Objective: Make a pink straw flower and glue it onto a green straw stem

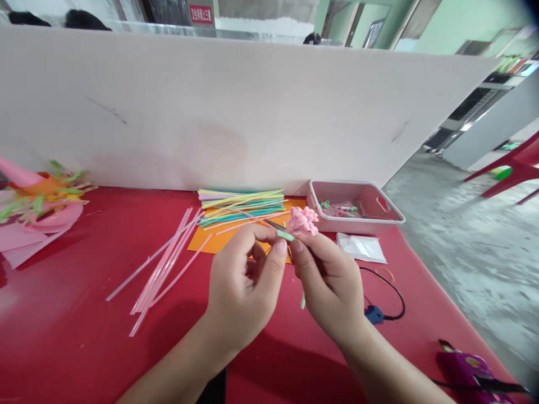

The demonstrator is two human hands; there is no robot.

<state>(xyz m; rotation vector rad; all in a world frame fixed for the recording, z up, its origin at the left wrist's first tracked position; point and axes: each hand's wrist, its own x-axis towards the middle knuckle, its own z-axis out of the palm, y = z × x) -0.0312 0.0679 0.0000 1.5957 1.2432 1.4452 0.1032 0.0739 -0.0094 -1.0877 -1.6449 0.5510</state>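
A pink paper flower (302,220) stands up between my hands at the middle of the view. My right hand (330,278) is closed just under the bloom, pinching its stem; a bit of green strip (303,301) hangs below the fingers. My left hand (248,280) pinches the end of a light green paper strip (286,235) that lies across the base of the flower. Both sets of fingertips nearly meet there. Behind the left fingertips shows a dark, thin pointed tool (275,225), partly hidden; I cannot tell whether a hand touches it.
Colored strips (242,207) lie on an orange sheet (202,241), with pink strips (168,269) to the left. A pink bin (353,224) holds small pieces. Nearby are a white packet (362,248), a blue plug with black cable (374,314), a purple device (469,370) and paper flowers (42,207).
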